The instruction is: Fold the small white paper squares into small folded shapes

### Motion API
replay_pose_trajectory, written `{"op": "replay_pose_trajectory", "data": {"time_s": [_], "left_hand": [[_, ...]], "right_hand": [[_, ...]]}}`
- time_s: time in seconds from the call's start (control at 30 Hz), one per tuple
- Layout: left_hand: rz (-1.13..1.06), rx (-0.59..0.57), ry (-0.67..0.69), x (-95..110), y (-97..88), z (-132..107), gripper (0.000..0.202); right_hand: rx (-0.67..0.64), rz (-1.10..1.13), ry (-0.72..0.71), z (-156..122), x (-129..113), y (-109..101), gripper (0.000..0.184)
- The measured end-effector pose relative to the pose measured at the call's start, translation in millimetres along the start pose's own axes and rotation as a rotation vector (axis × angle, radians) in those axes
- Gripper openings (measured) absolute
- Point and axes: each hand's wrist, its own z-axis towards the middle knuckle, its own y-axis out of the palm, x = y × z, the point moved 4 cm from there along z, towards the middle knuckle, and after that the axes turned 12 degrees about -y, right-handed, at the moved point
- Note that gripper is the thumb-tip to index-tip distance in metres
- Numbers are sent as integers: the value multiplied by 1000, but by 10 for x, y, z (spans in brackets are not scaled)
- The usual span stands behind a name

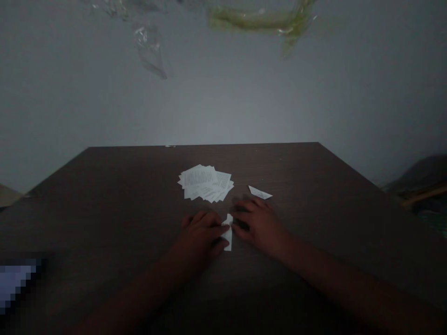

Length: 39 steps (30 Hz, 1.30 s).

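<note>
A small folded piece of white paper lies on the dark wooden table between my two hands. My left hand rests on its left side, with the index finger and thumb pressing the paper against the tabletop. At the paper's right edge, the fingertips of my right hand touch it, the fingers spread and slightly bent. Beyond the hands sits a fanned pile of printed paper slips. Right of that pile lies a single folded printed paper, just past my right fingers.
The table reaches to a pale wall with yellowish tape and clear tape on it. A pixelated bright device lies at the lower left. Dark items stand beyond the table's right edge.
</note>
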Motion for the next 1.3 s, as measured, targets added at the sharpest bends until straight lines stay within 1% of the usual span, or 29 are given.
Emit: {"op": "replay_pose_trajectory", "data": {"time_s": [0.1,0.2,0.37,0.47,0.57,0.63,0.7,0.8,1.0,1.13,1.3], "left_hand": [[23,-6,-14,-29,7,6,47],[35,-10,-9,-33,13,-7,47],[41,74,-3,-38,55,-55,44],[28,92,1,-62,104,-56,44],[26,84,-3,-92,117,-33,47],[16,56,5,-103,106,-19,47],[2,29,27,-104,86,-15,46],[0,27,29,-105,54,-20,47],[-26,-18,1,-82,72,-7,49],[-23,0,-35,-84,103,17,53],[0,29,-8,-131,155,26,60]], "right_hand": [[-9,-10,7,-7,-21,-27,33],[-28,-12,7,-18,-37,-61,39],[-82,17,10,-57,-92,-79,60],[-91,27,-10,-93,-138,-74,68],[-96,56,-21,-123,-143,-70,74],[-90,88,-14,-132,-121,-72,75],[-64,125,-10,-127,-96,-74,72],[-7,156,7,-98,-57,-50,60],[92,121,66,-3,92,51,37],[114,88,117,49,162,57,31],[90,76,67,34,67,9,30]]}}
